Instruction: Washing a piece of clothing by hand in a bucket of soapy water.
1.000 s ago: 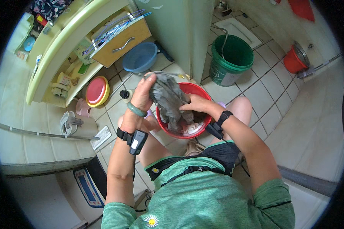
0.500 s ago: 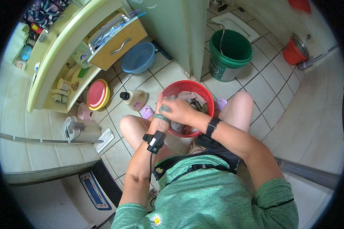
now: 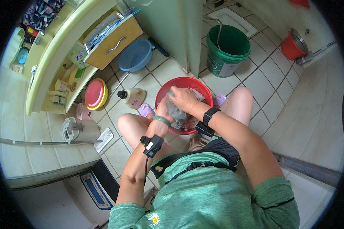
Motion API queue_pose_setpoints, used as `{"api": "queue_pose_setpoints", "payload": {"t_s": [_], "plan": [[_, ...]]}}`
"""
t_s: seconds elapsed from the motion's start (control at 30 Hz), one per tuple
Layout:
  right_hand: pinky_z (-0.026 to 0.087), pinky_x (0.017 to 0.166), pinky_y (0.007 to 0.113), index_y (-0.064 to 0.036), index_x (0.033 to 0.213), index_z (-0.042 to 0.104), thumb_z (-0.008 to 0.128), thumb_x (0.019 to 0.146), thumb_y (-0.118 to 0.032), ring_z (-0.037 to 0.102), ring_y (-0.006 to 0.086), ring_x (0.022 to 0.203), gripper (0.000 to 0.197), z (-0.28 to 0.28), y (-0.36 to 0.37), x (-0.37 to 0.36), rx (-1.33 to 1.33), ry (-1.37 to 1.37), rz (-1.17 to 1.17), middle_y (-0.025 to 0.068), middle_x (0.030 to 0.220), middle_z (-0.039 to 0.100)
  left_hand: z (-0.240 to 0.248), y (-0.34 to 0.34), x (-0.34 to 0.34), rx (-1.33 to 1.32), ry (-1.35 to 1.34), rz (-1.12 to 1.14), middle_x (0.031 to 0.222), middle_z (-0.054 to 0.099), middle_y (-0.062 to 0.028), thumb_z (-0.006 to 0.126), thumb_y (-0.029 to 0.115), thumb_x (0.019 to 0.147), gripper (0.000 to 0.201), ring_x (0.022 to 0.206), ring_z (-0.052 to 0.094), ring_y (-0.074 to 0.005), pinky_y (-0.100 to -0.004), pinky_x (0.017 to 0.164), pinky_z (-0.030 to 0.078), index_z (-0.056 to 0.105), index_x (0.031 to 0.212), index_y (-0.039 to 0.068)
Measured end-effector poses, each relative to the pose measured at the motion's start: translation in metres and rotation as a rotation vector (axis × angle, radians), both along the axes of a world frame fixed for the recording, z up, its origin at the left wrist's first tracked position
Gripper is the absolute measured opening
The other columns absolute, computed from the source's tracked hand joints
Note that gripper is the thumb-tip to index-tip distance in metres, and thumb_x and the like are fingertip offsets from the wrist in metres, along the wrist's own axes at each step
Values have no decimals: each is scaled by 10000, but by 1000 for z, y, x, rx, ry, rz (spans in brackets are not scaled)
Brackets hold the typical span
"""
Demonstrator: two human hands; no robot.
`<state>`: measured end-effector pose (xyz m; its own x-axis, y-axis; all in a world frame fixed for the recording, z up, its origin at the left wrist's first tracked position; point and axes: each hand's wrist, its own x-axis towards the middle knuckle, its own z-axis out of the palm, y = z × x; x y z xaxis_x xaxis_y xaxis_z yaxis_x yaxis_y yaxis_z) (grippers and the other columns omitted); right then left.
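Between my knees stands a red basin (image 3: 184, 80) with wet laundry in it. A grey wet cloth (image 3: 176, 111) is stretched between my hands, just over the basin. My left hand (image 3: 163, 110), with a green bangle at its wrist, is closed along the cloth's left side; its fingertips are partly hidden by the cloth. From the right, my right hand (image 3: 182, 99) grips the cloth's upper part with bent fingers. Pale and dark clothes show below and beside the hands, mostly covered by them. The exact kind of garment cannot be made out.
A detergent bottle (image 3: 133, 98) with a black cap stands left of the basin. Behind are a blue basin (image 3: 135, 57) and a green bucket (image 3: 228, 57) with a hose. Yellow and red basins (image 3: 94, 94) lean by the shelf. A red pail (image 3: 292, 47) sits far right.
My hands were pressed together above the basin, with a little grey showing between them. Now they are apart and lower, and the grey cloth is spread out between them.
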<state>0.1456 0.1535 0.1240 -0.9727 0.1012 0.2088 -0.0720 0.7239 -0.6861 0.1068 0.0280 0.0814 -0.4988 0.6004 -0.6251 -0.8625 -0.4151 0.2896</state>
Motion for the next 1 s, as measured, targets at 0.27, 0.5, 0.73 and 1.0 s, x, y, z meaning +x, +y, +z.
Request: {"api": "queue_pose_setpoints", "payload": {"t_s": [0.27, 0.5, 0.73, 1.0], "plan": [[445, 637, 411, 34, 830, 529, 575, 823, -350, 578, 382, 731, 387, 23, 35, -25, -295, -100, 211, 264, 776, 583, 69, -45, 7, -334, 656, -585, 900, 613, -43, 629, 250, 825, 320, 823, 576, -118, -291, 727, 479, 549, 1062, 50], [444, 763, 403, 21, 974, 567, 596, 787, -421, 582, 362, 872, 480, 39, 39, -5, -260, -165, 363, 241, 924, 599, 120, -53, -25, -32, 608, -213, 989, 574, -111, 551, 129, 772, 244, 908, 567, -214, -337, 819, 463, 517, 991, 27], [428, 851, 390, -30, 1141, 535, 651, 713, -454, 552, 359, 978, 614, 15, 40, 2, 88, 28, 269, 225, 1050, 577, 108, -51, -21, 92, 507, -34, 994, 597, -116, 541, 113, 784, 238, 919, 581, -240, -359, 862, 458, 527, 998, 12], [447, 796, 305, 19, 1076, 534, 584, 784, -190, 565, 189, 888, 362, 14, 69, -18, -511, -312, 271, 141, 990, 610, 68, -63, -28, 89, 331, 158, 1034, 617, -137, 570, 123, 799, 276, 972, 583, -274, -401, 888, 453, 564, 1040, -12]]}}
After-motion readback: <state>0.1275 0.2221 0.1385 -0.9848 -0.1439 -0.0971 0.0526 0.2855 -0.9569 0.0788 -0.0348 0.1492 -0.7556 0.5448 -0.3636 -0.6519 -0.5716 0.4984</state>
